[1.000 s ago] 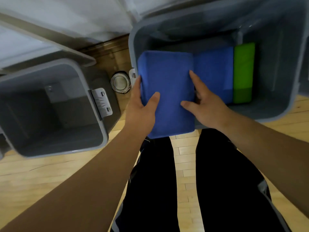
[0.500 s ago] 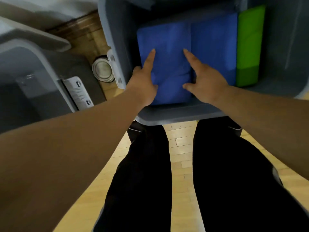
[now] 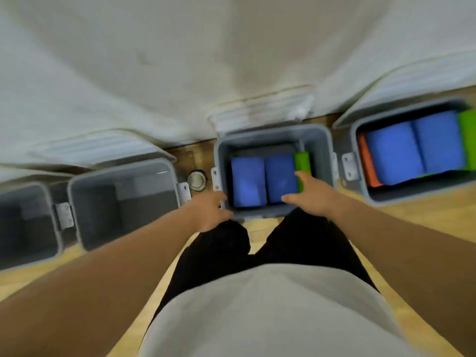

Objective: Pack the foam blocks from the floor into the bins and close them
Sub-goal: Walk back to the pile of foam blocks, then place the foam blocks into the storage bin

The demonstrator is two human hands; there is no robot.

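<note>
A grey bin [image 3: 273, 136] stands in front of me with two blue foam blocks [image 3: 248, 181] [image 3: 280, 177] side by side and a green block [image 3: 302, 161] at their right. My left hand [image 3: 210, 210] hovers at the bin's near left corner, holding nothing. Over the bin's near right part, my right hand [image 3: 309, 195] is spread with relaxed fingers and holds nothing. To the right, another grey bin [image 3: 409, 199] holds two blue blocks [image 3: 414, 148], an orange block [image 3: 367, 163] and a green one [image 3: 468, 140].
Two grey bins [image 3: 123, 171] [image 3: 28, 261] with no blocks stand to the left, lids propped behind them against a white wall. A round metal fitting [image 3: 197, 179] sits in the wood floor between the bins. My black-trousered legs are below the hands.
The blue block now lies in the bin and both hands have come off it. My head has risen and pulled back, so several bins are in view.
</note>
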